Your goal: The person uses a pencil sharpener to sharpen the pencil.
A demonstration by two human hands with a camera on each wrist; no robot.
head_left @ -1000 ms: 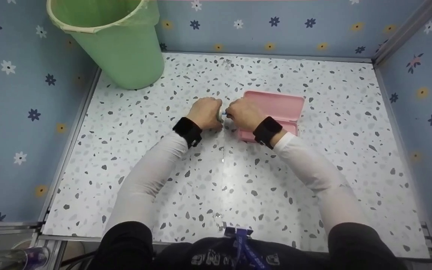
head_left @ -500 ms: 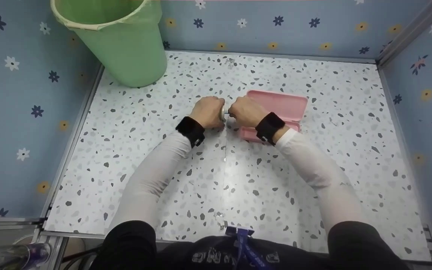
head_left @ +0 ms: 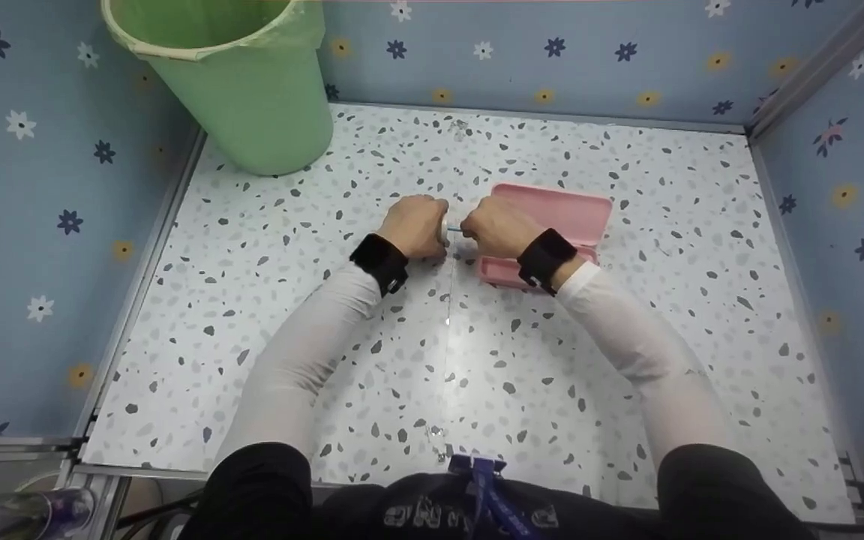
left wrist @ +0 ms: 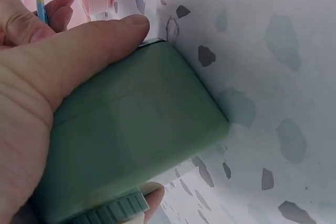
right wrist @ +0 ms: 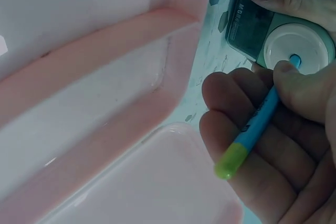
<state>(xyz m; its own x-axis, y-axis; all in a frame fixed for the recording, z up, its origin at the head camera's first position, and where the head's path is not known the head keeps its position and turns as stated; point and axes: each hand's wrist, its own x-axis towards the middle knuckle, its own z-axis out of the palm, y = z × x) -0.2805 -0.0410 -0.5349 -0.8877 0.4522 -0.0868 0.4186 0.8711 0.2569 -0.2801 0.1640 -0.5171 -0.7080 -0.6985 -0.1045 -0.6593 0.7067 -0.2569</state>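
My left hand (head_left: 415,227) grips a green pencil sharpener (left wrist: 136,119) on the speckled tabletop, with its thumb laid over the top side. A round white face (right wrist: 283,43) on the sharpener points toward my right hand (head_left: 503,227). In the right wrist view, a blue pencil (right wrist: 257,119) with a yellow-green end sits with its far tip in the hole of that face. The thumb and fingers of my right hand pinch the pencil. The tip inside the sharpener is hidden.
An open pink pencil case (head_left: 563,214) lies under and behind my right wrist, its lid toward the back wall. A green bin (head_left: 267,105) with a liner stands at the back left. Flower-patterned walls (head_left: 514,52) enclose the table on the left, back and right.
My right hand has turned a little and shifted slightly right, and a bit more of the pencil shows between the hands. My left hand keeps its hold on the sharpener in nearly the same place.
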